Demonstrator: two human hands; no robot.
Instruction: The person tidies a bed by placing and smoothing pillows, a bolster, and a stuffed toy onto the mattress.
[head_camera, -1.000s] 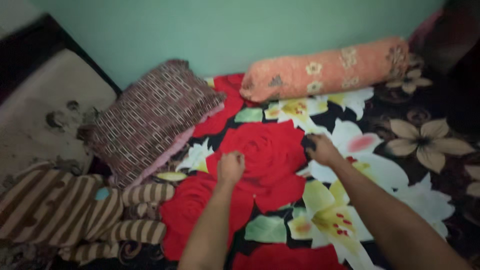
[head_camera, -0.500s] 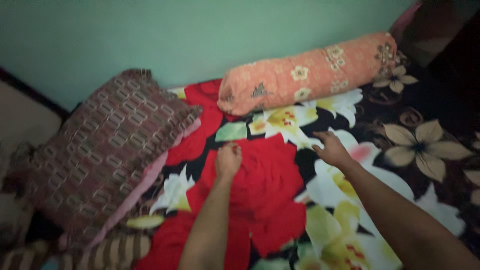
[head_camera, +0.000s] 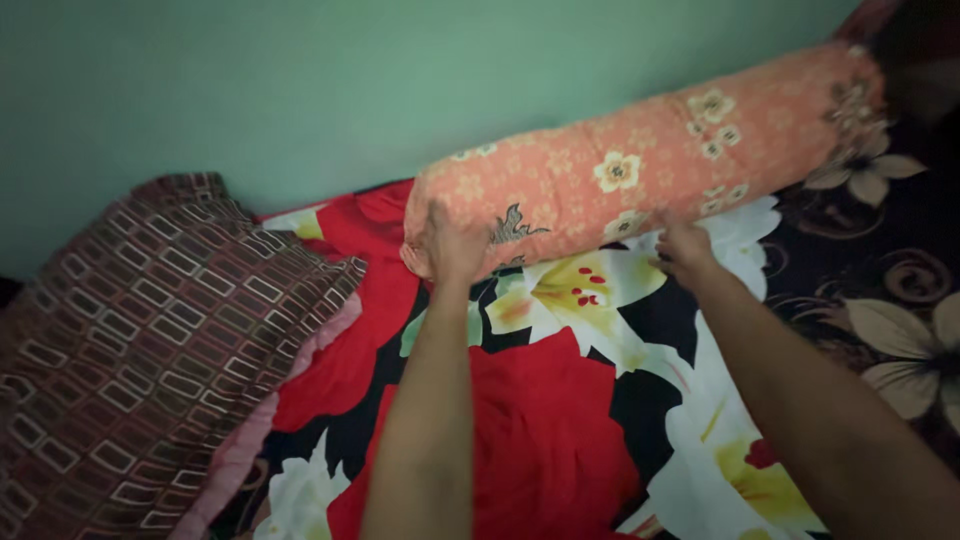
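A long orange bolster pillow (head_camera: 640, 160) with small flower prints lies against the green wall on a bed. My left hand (head_camera: 452, 245) presses against its left end, fingers spread on the fabric. My right hand (head_camera: 683, 250) touches the bolster's lower side near the middle. Both arms reach forward over a floral blanket (head_camera: 545, 440) with big red, white and yellow flowers on black.
A brown pillow (head_camera: 150, 330) with a rectangle pattern and a pink edge lies at the left, partly on the blanket. The green wall (head_camera: 300, 90) runs behind the bed. Darker brown floral bedding (head_camera: 900, 300) fills the right side.
Both hands moved forward from the blanket's red rose up to the orange bolster and now touch it. The view shifted closer to the wall.
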